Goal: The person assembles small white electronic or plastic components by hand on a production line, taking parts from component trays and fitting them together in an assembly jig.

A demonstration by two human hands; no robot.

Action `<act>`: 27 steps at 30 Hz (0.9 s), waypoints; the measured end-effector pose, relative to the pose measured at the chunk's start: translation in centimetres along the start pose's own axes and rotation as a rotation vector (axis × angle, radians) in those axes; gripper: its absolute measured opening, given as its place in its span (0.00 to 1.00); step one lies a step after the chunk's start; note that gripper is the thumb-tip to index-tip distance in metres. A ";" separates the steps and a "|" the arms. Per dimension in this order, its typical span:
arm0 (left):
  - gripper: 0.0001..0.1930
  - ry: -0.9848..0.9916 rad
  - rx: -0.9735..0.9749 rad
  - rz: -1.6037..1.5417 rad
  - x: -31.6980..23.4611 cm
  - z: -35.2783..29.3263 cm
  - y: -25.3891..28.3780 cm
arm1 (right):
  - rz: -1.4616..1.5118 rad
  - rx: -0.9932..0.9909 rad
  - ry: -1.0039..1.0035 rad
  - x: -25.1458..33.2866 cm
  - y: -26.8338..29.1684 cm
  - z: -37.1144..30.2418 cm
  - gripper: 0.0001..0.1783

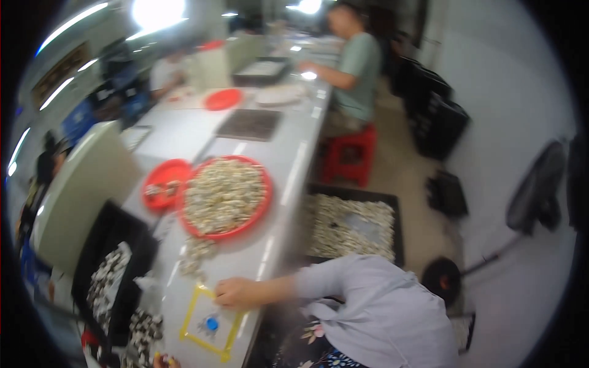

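The right hand [238, 294] curls at the yellow tape [191, 311] (forearm [276, 289] stretched leftward).

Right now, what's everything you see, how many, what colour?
table: one, white, middle
big dish: one, red, table
pale pieces: many, cream, big dish
smaller dishes: at least two, red, table
tape frame: one, yellow, table's near end
disc: one, blue, inside frame
mat: one, brown, table
bin: one, black, left
floor tray: one, black, right
stool: one, red, beyond tray
people: at least two, green and white tops, beyond
right hand: one, grey sleeve, by frame
left hand: perhaps, lower edge
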State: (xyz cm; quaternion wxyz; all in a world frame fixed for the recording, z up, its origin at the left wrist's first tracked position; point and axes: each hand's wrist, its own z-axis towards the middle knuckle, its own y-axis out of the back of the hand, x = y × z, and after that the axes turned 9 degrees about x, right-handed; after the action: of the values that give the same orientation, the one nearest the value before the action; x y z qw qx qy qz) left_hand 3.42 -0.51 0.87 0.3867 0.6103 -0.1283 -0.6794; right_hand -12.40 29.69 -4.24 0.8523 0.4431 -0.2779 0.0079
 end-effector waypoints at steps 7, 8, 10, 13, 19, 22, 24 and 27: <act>0.14 -0.212 0.343 -0.044 2.8 0.5 -0.1 | -0.002 -0.032 -0.137 2.0 0.0 -0.5 0.04; 0.14 -0.185 0.334 -0.029 2.5 0.0 -0.4 | 0.000 -0.056 -0.141 2.1 -0.2 -0.4 0.04; 0.12 0.366 0.154 -1.134 1.5 -0.9 -2.4 | -0.019 -0.037 -0.128 2.0 -0.3 -0.5 0.04; 0.20 0.252 0.182 -1.299 0.8 -2.0 -4.6 | -0.087 0.051 -0.131 1.6 0.5 -0.8 0.04; 0.16 0.377 0.050 -1.630 -4.0 -4.1 -6.2 | 0.121 0.097 -0.153 1.9 3.7 1.3 0.11; 0.16 0.397 0.035 -1.728 -4.3 -5.2 -6.2 | 0.205 0.205 -0.164 2.5 3.4 3.3 0.12; 0.16 0.416 0.000 -1.738 -4.5 -5.8 -6.5 | 0.200 0.229 -0.113 2.8 2.8 4.4 0.12; 0.16 0.475 -0.015 -1.737 -4.9 -5.9 -7.0 | 0.147 0.308 0.007 3.3 2.5 5.5 0.12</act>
State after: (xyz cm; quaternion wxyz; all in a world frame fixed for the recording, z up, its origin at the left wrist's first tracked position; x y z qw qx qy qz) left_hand 6.10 9.31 -1.39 -0.2430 0.6139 0.4659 -0.5891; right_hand -12.82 26.28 1.73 0.7724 0.5469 -0.3021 0.1143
